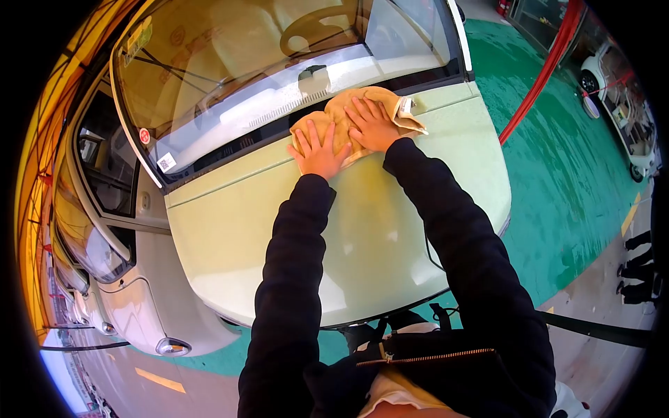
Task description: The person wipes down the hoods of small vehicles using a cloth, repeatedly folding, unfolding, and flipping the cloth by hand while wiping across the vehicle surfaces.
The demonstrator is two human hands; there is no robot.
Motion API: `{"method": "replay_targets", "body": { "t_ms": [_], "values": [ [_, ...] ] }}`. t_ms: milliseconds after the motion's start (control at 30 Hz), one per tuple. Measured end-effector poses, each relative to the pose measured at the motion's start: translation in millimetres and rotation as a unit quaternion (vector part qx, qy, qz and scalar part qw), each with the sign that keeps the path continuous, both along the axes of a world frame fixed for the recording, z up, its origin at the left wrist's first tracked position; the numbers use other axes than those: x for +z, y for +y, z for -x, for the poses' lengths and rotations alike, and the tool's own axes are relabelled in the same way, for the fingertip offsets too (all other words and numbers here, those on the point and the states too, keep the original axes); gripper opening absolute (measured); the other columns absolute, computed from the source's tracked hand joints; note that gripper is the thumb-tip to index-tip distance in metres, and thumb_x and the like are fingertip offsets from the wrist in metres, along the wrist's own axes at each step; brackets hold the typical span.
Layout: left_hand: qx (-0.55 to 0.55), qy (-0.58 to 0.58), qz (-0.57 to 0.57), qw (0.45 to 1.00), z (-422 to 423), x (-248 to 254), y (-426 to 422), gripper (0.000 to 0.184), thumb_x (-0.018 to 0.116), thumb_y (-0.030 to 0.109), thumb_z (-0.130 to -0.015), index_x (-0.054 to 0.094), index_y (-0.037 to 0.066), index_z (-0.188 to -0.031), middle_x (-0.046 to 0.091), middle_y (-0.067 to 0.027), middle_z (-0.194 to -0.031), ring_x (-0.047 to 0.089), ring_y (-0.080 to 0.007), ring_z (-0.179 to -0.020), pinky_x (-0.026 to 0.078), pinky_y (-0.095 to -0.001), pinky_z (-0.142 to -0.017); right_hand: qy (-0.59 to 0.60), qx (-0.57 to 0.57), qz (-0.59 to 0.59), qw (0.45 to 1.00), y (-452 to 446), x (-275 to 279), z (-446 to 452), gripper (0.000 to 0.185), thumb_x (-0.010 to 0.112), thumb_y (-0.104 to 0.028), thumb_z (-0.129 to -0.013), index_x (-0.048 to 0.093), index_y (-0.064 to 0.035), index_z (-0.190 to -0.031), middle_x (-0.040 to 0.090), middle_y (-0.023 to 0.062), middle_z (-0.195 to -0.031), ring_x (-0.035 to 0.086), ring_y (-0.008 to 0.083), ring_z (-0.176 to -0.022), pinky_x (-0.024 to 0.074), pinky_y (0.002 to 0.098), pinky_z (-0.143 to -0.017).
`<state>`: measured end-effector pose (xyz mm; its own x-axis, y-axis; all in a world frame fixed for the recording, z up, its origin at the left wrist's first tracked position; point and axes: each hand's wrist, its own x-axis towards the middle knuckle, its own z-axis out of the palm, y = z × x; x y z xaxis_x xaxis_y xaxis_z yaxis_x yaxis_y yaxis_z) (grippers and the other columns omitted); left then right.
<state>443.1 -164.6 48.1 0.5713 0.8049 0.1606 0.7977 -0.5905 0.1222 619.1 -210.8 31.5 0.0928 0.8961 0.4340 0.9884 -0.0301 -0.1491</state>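
Note:
A tan cloth (pixel 327 120) lies bunched across the rear edge of a pale cream car hood (pixel 300 230), at the base of the windshield (pixel 230 70). Both palms press down on it. My left hand (pixel 320 150) rests on the cloth's left part with its fingers spread. On the right part, my right hand (pixel 373 125) also lies flat, fingers apart. A white tag (pixel 406 104) shows at the cloth's right end. What lies beneath the cloth is hidden.
Left of the hood stands another light-coloured car (pixel 150 292). A red strap (pixel 540 80) hangs at the right above the wet-looking green floor (pixel 550 181). Farther right are a small white vehicle (pixel 620 104) and a person's dark-clothed legs (pixel 637 268). A dark band (pixel 599 329) stretches near my right side.

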Motion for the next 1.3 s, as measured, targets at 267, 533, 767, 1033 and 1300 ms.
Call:
{"method": "replay_targets", "body": {
  "t_ms": [267,533,767,1033,1300],
  "values": [
    [0.001,-0.009,-0.003,1.000,-5,3,3,0.071,0.042,0.067,-0.084,0.027,0.033,-0.145,0.004,-0.0130,-0.155,0.001,-0.0401,-0.141,0.000,-0.0635,-0.106,0.016,0.007,0.054,0.998,1,10,0,0.059,0.036,-0.040,-0.092,0.024,-0.0216,-0.147,0.016,0.0050,-0.154,0.012,0.0258,-0.142,0.0075,0.0461,-0.114],
    [0.002,0.004,-0.004,1.000,15,-23,-72,0.071,0.034,0.063,-0.089,0.017,0.027,-0.148,0.001,-0.0151,-0.155,0.000,-0.0399,-0.141,0.002,-0.0611,-0.108,0.016,-0.020,0.104,0.994,-74,-7,25,0.057,0.030,-0.041,-0.095,0.023,-0.0201,-0.147,0.017,0.0014,-0.154,0.013,0.0211,-0.142,0.0065,0.0439,-0.115],
    [-0.022,-0.017,-0.037,0.999,80,-57,-199,0.070,0.038,0.058,-0.090,0.021,0.023,-0.148,0.003,-0.0182,-0.154,0.002,-0.0423,-0.140,0.003,-0.0613,-0.108,0.015,-0.005,0.006,1.000,-205,-45,79,0.054,0.042,-0.036,-0.093,0.035,-0.0143,-0.142,0.026,0.0048,-0.151,0.020,0.0242,-0.140,0.0139,0.0449,-0.113],
    [-0.087,-0.057,-0.047,0.993,146,-68,-280,0.066,0.051,0.050,-0.088,0.035,0.018,-0.143,0.013,-0.0183,-0.153,0.010,-0.0403,-0.140,0.007,-0.0597,-0.109,0.083,-0.020,-0.025,0.996,-317,-45,134,0.053,0.052,-0.027,-0.089,0.040,-0.0106,-0.138,0.036,0.0087,-0.145,0.030,0.0273,-0.135,0.0209,0.0448,-0.111],
    [-0.155,-0.128,0.042,0.979,211,-58,-297,0.053,0.066,0.026,-0.083,0.050,0.011,-0.131,0.037,-0.0115,-0.144,0.030,-0.0285,-0.136,0.021,-0.0480,-0.110,0.256,-0.046,-0.058,0.964,-401,-13,51,0.061,0.062,-0.001,-0.077,0.045,-0.0103,-0.134,0.057,0.0097,-0.121,0.051,0.0296,-0.111,0.0441,0.0382,-0.091]
  ]
}}
